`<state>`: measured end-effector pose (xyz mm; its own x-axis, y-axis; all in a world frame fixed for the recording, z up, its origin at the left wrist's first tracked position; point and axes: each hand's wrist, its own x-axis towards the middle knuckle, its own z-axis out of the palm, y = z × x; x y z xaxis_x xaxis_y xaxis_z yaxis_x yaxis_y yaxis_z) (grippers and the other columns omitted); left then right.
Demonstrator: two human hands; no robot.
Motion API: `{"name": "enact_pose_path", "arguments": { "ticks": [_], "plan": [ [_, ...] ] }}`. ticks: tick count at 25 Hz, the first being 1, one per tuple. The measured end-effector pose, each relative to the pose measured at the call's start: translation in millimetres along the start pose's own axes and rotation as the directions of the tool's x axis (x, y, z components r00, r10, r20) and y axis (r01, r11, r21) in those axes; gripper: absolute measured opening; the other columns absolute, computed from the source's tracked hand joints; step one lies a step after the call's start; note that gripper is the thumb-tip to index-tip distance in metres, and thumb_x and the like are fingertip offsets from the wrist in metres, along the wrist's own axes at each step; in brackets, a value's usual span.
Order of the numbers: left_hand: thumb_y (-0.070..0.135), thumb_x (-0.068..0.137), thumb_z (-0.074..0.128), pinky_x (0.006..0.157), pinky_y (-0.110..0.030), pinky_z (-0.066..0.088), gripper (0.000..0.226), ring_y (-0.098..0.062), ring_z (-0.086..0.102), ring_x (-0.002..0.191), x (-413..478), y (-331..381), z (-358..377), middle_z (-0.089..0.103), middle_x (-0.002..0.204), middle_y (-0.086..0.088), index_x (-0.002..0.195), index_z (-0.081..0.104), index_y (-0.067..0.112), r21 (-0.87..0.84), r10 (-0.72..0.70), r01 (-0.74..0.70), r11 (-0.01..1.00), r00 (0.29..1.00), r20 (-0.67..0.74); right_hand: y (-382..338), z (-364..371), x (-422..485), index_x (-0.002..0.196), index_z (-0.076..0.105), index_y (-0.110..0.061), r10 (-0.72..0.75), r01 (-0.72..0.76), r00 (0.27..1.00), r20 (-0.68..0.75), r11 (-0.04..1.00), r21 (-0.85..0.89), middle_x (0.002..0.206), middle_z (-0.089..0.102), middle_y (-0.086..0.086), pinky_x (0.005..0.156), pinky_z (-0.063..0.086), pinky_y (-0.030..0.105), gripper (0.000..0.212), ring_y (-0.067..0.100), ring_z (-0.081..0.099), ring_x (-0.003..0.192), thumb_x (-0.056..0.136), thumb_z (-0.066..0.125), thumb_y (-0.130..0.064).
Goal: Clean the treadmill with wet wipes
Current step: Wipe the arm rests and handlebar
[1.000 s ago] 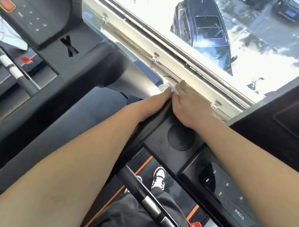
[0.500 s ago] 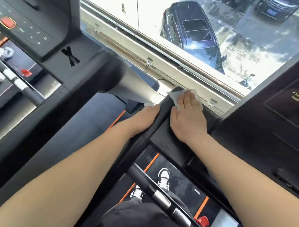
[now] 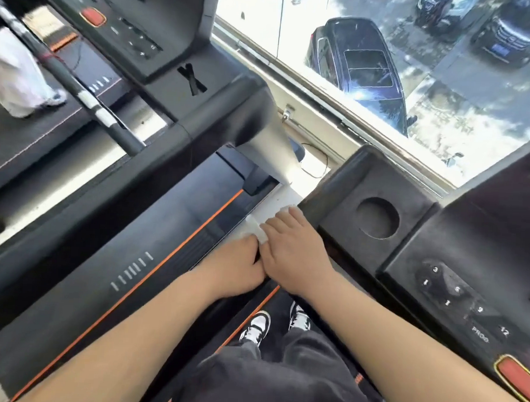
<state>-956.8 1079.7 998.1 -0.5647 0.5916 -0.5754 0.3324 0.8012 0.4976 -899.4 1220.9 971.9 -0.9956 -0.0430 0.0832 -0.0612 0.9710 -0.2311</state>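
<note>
Treadmill keys (image 3: 456,290) read 3, 6, 9, 12 and PROG.

Both hands are lying side by side and touching at the left edge of the treadmill (image 3: 349,186) console, the left hand (image 3: 236,266) left of the right hand (image 3: 295,253). The wet wipe (image 3: 256,227) is lying under the right hand's fingers and showing at their left side. The cup holder (image 3: 377,218) is sitting just right of the hands. The keypad (image 3: 454,295) is lying nearer and further right. The shoes (image 3: 256,325) are standing on the treadmill, near of the hands. A second treadmill (image 3: 152,241) is standing alongside to the left, with another person (image 3: 17,74) standing beyond it at far left. The window (image 3: 443,123) is running along the far side, with a car (image 3: 363,68) standing outside behind it.
</note>
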Motion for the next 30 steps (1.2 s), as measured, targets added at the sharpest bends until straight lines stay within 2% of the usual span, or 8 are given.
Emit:
{"name": "enact_pose_path", "arguments": {
  "ticks": [3,5,7,11,16,22,26,30],
  "plan": [
    [0.047,0.09,0.055,0.081,-0.033,0.047,0.032,-0.023,0.064,0.1,1,-6,2,0.063,0.101,0.007,0.11,0.048,0.022,-0.072,0.036,-0.032,0.997,0.998,0.056,8,-3,-5,0.111,0.072,-0.007,-0.033,0.037,0.998,0.055,0.997,-0.061,0.109,0.071,0.01,0.107,0.04,0.049,0.036,0.036,0.06,0.108,0.096,0.043,-0.023],
    [0.057,0.093,0.052,0.091,-0.038,0.048,0.053,-0.028,0.061,0.112,-12,-6,10,0.061,0.12,0.0,0.128,0.044,0.018,-0.071,0.045,-0.045,0.996,0.999,0.002,22,-9,-1,0.121,0.069,-0.006,0.041,-0.031,0.997,0.072,0.989,-0.143,0.124,0.068,0.014,0.112,0.036,0.051,0.045,0.037,0.056,0.125,0.1,0.037,-0.03],
    [0.058,0.098,0.044,0.1,-0.046,0.048,0.063,-0.033,0.056,0.125,-35,-14,19,0.055,0.137,-0.009,0.143,0.039,0.013,0.044,0.039,-0.036,0.998,0.997,-0.069,25,-11,-1,0.13,0.063,-0.003,0.124,-0.104,0.987,0.097,0.977,-0.186,0.138,0.06,0.017,0.118,0.029,0.054,0.052,0.04,0.045,0.137,0.103,0.029,-0.033],
    [0.052,0.103,0.043,0.099,-0.045,0.048,0.061,-0.031,0.05,0.13,-77,-34,32,0.047,0.144,-0.01,0.146,0.035,0.009,0.236,-0.047,0.054,0.97,0.998,-0.033,-8,9,-30,0.145,0.051,-0.001,0.114,-0.108,0.992,0.05,0.988,-0.111,0.156,0.044,0.02,0.122,0.022,0.057,0.055,0.043,0.033,0.148,0.1,0.036,-0.028],
    [0.036,0.091,0.058,0.095,-0.044,0.048,0.058,-0.032,0.051,0.124,-58,-14,35,0.046,0.137,-0.013,0.138,0.039,0.007,0.298,0.005,0.029,0.954,0.994,-0.112,-49,29,-73,0.155,0.035,0.005,0.074,-0.074,0.997,0.001,0.996,0.055,0.165,0.026,0.023,0.125,0.021,0.053,0.06,0.037,0.018,0.156,0.103,0.033,-0.024],
    [0.045,0.095,0.06,0.107,-0.041,0.044,0.08,-0.031,0.047,0.127,-80,-20,59,0.039,0.147,-0.018,0.153,0.026,0.003,0.497,0.038,0.095,0.863,0.967,-0.251,-32,30,-116,0.155,0.034,0.005,0.045,-0.045,0.999,-0.003,0.998,-0.046,0.165,0.026,0.022,0.126,0.024,0.046,0.058,0.034,0.022,0.156,0.104,0.042,-0.022],
    [0.054,0.096,0.055,0.106,-0.04,0.043,0.085,-0.03,0.049,0.13,-136,-48,77,0.042,0.149,-0.015,0.156,0.021,0.004,0.463,-0.132,0.281,0.84,0.935,-0.329,-31,21,-126,0.158,0.032,-0.002,0.136,-0.123,0.982,0.132,0.988,-0.098,0.166,0.027,0.019,0.12,0.033,0.055,0.063,0.036,0.03,0.152,0.103,0.027,-0.031],
    [0.057,0.095,0.055,0.104,-0.04,0.047,0.091,-0.028,0.051,0.126,-164,-63,88,0.047,0.142,-0.012,0.158,0.016,0.005,0.393,-0.233,0.366,0.844,0.908,-0.348,-55,13,-111,0.162,0.011,-0.002,0.251,-0.265,0.945,0.211,0.963,0.042,0.17,0.011,0.019,0.126,0.013,0.052,0.088,0.034,0.009,0.157,0.086,-0.008,-0.041]
  ]
}}
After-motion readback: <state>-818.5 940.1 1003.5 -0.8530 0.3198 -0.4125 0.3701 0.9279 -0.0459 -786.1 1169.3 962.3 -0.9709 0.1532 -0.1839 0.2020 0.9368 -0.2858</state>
